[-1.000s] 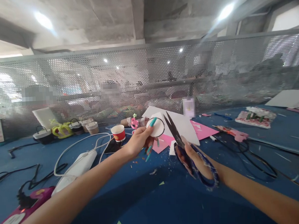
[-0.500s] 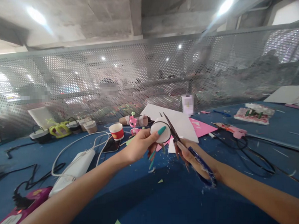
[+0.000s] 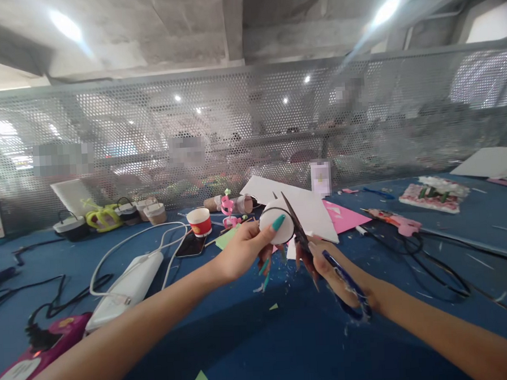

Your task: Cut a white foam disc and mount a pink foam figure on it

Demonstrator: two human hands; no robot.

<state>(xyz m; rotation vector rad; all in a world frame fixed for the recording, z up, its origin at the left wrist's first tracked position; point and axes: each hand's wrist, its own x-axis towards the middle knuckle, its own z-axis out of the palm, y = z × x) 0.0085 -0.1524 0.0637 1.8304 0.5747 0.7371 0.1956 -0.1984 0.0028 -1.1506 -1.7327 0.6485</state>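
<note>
My left hand (image 3: 246, 247) pinches a white round disc (image 3: 275, 218) with a dark line along its edge, thumb flat on its face. In my right hand (image 3: 329, 265) is a pair of scissors (image 3: 296, 219) with dark blades and blue handles. The blades point up and away, slightly parted, right beside the disc's right edge. Whether they touch the disc I cannot tell. Behind both hands lie white paper sheets (image 3: 292, 196) and pink paper (image 3: 346, 216). Small white scraps are scattered on the blue table below the hands.
A red and white paper cup (image 3: 199, 222) stands left of centre by a black phone (image 3: 191, 244). A white power bank (image 3: 127, 290), cables and a magenta power strip (image 3: 49, 348) lie at left. A pink glue gun (image 3: 397, 222) lies at right. A perforated metal screen (image 3: 241, 122) closes the back.
Both hands, with the disc and scissors, have shifted slightly right and down in view. The scissors remain beside the disc's right edge.
</note>
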